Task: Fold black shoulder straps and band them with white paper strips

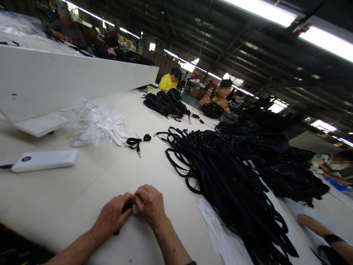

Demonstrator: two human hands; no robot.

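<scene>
My left hand [113, 215] and my right hand [151, 204] meet at the near edge of a cream table [68, 198]. Both are closed together around a small black strap piece [127, 208] with a bit of white [135, 209] showing between the fingers. A large heap of black straps [228, 173] lies to the right of my hands. One folded black strap with metal clips [137, 142] lies alone farther up the table.
A white power bank [45, 160] with a cable lies at the left. A clear plastic bag of white pieces [95, 125] is behind it. White paper sheets [220, 232] lie under the heap. Black bags [167, 103] sit farther back. Several people work nearby; another person's arm [317, 226] rests at the right.
</scene>
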